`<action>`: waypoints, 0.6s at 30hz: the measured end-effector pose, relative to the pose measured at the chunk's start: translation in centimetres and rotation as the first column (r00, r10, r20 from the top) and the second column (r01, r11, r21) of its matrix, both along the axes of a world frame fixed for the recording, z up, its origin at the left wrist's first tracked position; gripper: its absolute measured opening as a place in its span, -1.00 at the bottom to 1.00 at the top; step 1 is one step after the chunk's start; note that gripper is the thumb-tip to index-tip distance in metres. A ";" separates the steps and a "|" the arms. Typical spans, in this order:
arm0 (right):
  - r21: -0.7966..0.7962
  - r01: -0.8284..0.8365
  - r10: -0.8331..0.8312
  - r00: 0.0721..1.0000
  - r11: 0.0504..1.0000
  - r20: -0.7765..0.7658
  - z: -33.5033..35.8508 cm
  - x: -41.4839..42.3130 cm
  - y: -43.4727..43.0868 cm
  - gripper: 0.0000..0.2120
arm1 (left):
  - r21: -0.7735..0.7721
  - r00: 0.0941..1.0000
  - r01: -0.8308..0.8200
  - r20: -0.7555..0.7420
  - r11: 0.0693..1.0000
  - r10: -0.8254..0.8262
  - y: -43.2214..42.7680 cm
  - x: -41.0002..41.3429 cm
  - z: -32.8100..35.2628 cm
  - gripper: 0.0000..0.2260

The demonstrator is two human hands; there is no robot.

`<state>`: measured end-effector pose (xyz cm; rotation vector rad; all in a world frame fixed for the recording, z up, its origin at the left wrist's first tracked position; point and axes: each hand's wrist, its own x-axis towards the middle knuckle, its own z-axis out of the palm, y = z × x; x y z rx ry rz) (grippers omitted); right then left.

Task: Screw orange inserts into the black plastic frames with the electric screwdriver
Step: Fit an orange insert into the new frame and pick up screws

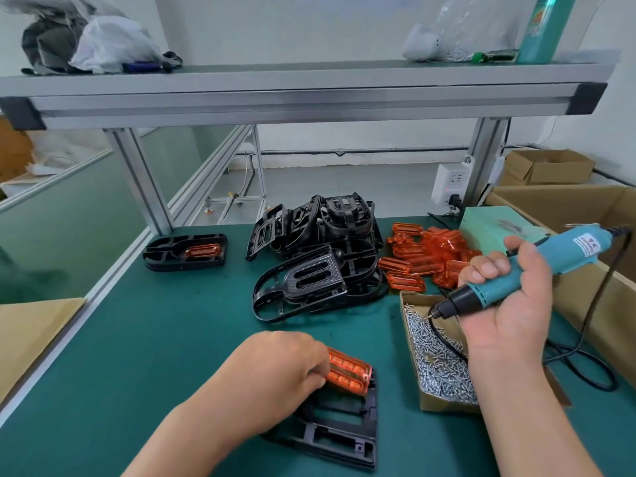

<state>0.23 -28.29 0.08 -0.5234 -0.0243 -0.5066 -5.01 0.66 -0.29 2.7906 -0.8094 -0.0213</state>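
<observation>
My left hand [275, 370] presses an orange insert [348, 370] into a black plastic frame [340, 432] lying on the green mat near me. My right hand [509, 304] grips the teal electric screwdriver [537, 270], its bit tip hovering over the open cardboard box of screws [440, 366] to the right of the frame. A pile of black frames [316, 256] lies in the middle of the bench. Loose orange inserts [423, 259] are heaped just to its right. One finished frame with an orange insert [187, 252] lies at the far left.
The screwdriver's black cable [585, 356] loops across the mat at the right. A teal power box [499, 225], a socket strip [451, 182] and cardboard boxes [585, 208] stand at the back right. An aluminium shelf [309, 94] spans overhead. Brown cardboard [31, 335] lies at left.
</observation>
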 end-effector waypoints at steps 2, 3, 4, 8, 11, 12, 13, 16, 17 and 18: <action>-0.013 0.001 -0.001 1.000 1.000 0.003 0.0 0.0 0.0 -0.91 | -0.020 1.000 0.001 -0.016 1.000 -0.001 0.1 0.0 -0.3 -0.88; -0.017 0.003 -0.003 1.000 1.000 0.004 0.0 0.0 0.1 -0.92 | -0.028 1.000 0.001 -0.020 1.000 -0.001 0.1 0.0 -0.5 -0.88; -0.019 0.005 -0.005 1.000 1.000 0.003 0.0 0.0 0.1 -0.92 | -0.032 1.000 0.001 -0.024 0.999 -0.002 0.1 0.0 -0.6 -0.88; -0.038 -0.006 0.007 1.000 0.999 0.006 -0.1 -0.1 0.2 -0.94 | -0.060 0.999 -0.010 -0.046 0.998 0.007 0.2 -0.3 -1.0 -0.88; -0.046 -0.010 0.011 1.000 0.999 0.004 -0.1 -0.2 0.3 -0.94 | -0.083 0.999 -0.016 -0.039 0.996 0.013 0.3 -0.4 -1.1 -0.88; -0.048 -0.012 0.012 1.000 0.999 0.002 -0.2 -0.2 0.3 -0.94 | -0.089 0.999 -0.014 -0.036 0.996 0.011 0.3 -0.5 -1.2 -0.87; -0.048 -0.014 0.014 1.000 0.999 0.001 -0.2 -0.2 0.3 -0.93 | -0.092 0.999 -0.011 -0.034 0.996 0.008 0.4 -0.5 -1.2 -0.87; -0.045 -0.019 0.020 1.000 0.999 0.005 -0.2 -0.2 0.3 -0.93 | -0.101 1.000 0.003 -0.011 0.995 -0.004 0.6 -0.7 -1.3 -0.86; -0.045 -0.022 0.022 1.000 0.999 0.009 -0.2 -0.2 0.3 -0.95 | -0.105 1.000 0.006 0.002 0.994 -0.006 0.7 -0.7 -1.2 -0.86; -0.046 -0.024 0.025 1.000 0.999 0.011 -0.2 -0.2 0.3 -0.95 | -0.119 1.000 0.006 0.017 0.993 -0.004 0.8 -0.8 -1.2 -0.86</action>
